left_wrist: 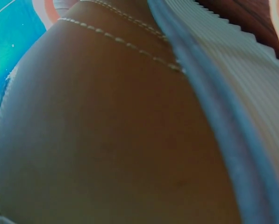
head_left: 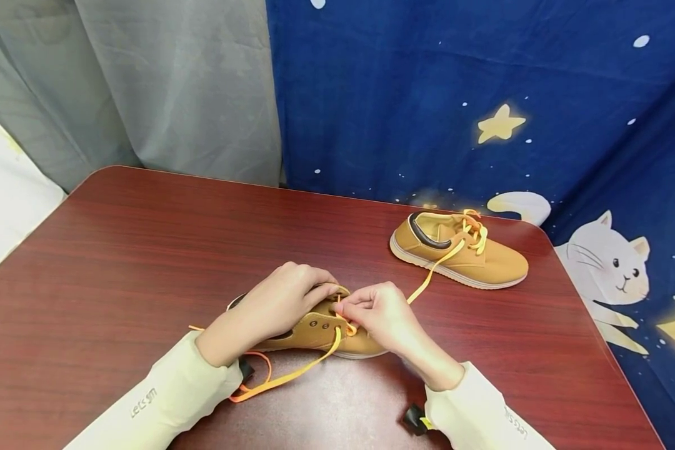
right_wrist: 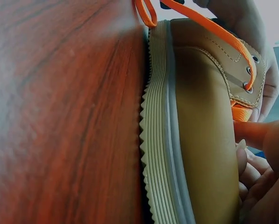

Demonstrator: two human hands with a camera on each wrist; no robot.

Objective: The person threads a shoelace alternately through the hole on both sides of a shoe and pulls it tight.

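A tan shoe (head_left: 309, 334) lies on its sole on the table, toe to the right. My left hand (head_left: 284, 300) reaches over the shoe and grips its far eyelet flap, fingertips partly hidden. From the toe side, my right hand (head_left: 382, 312) pinches the orange-yellow shoelace (head_left: 310, 370) close to the eyelets. One lace length runs out of a near-side eyelet and loops onto the table. In the right wrist view, the shoe's ribbed sole (right_wrist: 158, 116) and several metal eyelets show. Close tan upper (left_wrist: 106, 121) fills most of the left wrist view.
A second tan shoe (head_left: 497, 265), with yellow-orange laces, stands at the far right of the red-brown table (head_left: 174, 237). One of its laces trails toward my right hand. Behind the table hang a grey curtain (head_left: 191, 81) and a blue star-patterned curtain (head_left: 371, 94).
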